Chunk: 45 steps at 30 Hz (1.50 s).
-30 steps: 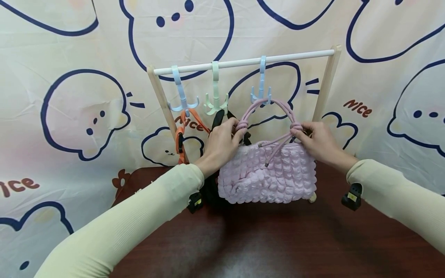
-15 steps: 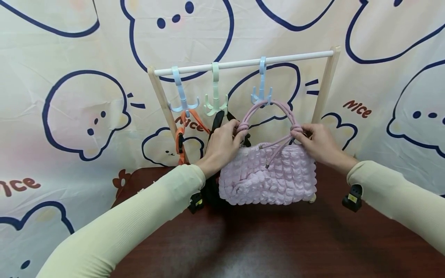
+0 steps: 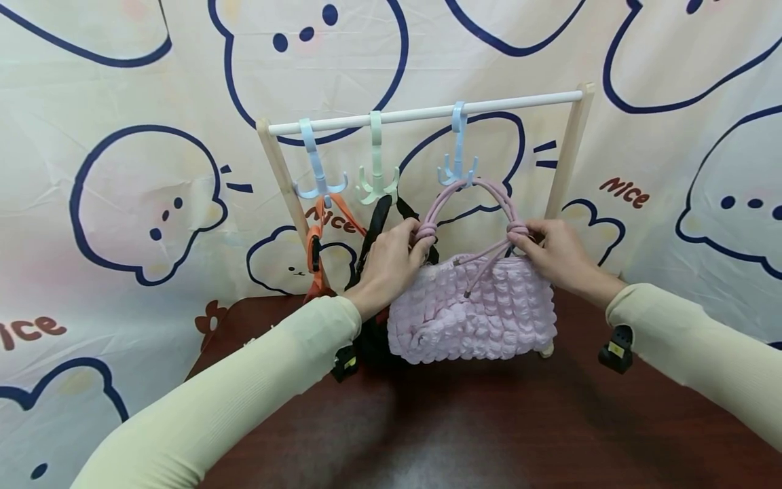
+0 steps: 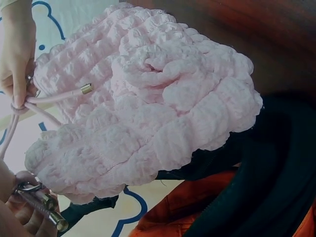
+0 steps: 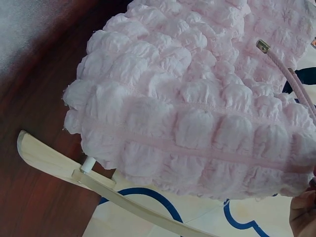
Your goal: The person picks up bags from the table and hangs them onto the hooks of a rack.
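Note:
A pink puffy handbag [image 3: 476,312] hangs upright between my two hands. My left hand [image 3: 387,265] pinches the left knot of its cord handle [image 3: 440,199], and my right hand [image 3: 559,255] pinches the right knot. The top of the handle meets the prongs of the right blue hook [image 3: 457,159]; I cannot tell how fully it sits on them. Loose cord ends with metal tips [image 4: 86,89] dangle in front of the bag. The bag's bubbled side [image 5: 197,123] fills the right wrist view, with part of my right hand [image 5: 303,212] at the edge.
A white bar [image 3: 507,103] on wooden posts [image 3: 569,153] carries the hooks. From the left blue hook [image 3: 319,176] hangs an orange strap [image 3: 314,238]. A black strap [image 3: 375,224] hangs at the green hook [image 3: 377,173]. A dark bag [image 4: 286,143] sits behind the handbag, above the brown table [image 3: 464,421].
The handbag and both hands have sunk very slightly, and the bag's body has shifted a little to the right. Both hands keep their hold on the handle's knots.

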### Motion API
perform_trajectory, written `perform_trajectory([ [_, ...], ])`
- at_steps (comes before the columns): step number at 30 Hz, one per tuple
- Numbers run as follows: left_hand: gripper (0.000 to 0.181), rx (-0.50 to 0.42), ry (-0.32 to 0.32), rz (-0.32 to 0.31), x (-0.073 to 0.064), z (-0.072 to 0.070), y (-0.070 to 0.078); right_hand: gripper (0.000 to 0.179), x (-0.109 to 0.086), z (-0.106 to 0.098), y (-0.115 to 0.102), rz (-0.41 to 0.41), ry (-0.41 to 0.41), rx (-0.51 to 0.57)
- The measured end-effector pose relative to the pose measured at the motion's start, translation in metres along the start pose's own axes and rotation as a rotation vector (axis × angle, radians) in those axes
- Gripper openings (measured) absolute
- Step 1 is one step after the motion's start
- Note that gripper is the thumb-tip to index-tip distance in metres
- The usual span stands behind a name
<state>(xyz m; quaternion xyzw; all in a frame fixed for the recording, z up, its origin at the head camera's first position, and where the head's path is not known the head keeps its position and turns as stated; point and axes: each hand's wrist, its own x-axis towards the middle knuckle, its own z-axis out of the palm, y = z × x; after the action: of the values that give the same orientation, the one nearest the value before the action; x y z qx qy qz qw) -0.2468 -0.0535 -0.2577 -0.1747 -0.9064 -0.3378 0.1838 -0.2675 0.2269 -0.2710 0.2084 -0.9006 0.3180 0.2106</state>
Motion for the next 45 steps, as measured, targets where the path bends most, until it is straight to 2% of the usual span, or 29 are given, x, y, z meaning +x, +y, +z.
perform_trajectory([
  [22, 0.019, 0.046, 0.0, 0.014, -0.004, 0.009, -0.003, 0.026, -0.002, 0.007, 0.001, 0.007, -0.031, 0.037],
  [34, 0.023, -0.031, -0.021, 0.0, -0.002, 0.012, -0.003, 0.023, 0.002, 0.013, 0.003, -0.009, -0.045, 0.019],
  [45, 0.025, -0.038, -0.031, -0.017, -0.002, 0.019, -0.005, 0.025, 0.005, 0.019, 0.001, 0.015, -0.063, 0.018],
])
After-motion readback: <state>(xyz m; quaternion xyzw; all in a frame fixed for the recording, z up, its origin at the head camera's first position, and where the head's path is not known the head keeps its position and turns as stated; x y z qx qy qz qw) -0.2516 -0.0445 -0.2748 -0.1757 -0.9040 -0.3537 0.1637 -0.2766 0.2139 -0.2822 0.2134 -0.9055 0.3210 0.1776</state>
